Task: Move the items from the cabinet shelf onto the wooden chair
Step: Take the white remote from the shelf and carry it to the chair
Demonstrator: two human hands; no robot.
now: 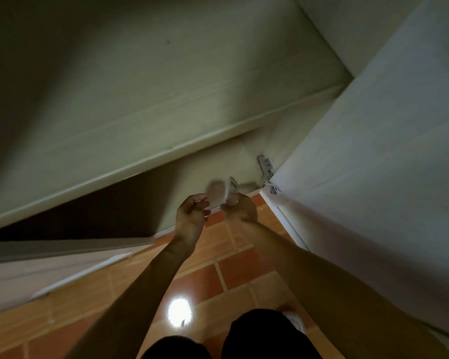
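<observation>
Over glossy terracotta floor tiles (213, 278), both hands' grips, left hand (192, 213) and right hand (240, 208), clasp one blurred pale flat item (218, 194).

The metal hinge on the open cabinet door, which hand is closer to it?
Right. The right hand is just below-left of the hinge; the left hand is farther left.

Both my forearms reach forward and down, bare to the elbow, converging so the hands sit close together. My left hand (192, 213) is turned palm-inward, fingers curled loosely, thumb and fingertips nearly meeting — a half-closed grip; whether it pinches anything I cannot tell through the blur. My right hand (240, 207) is knuckles-up, fingers folded under into a tighter grip. Below, my legs in dark clothing (259, 335) show at the lower edge.
</observation>
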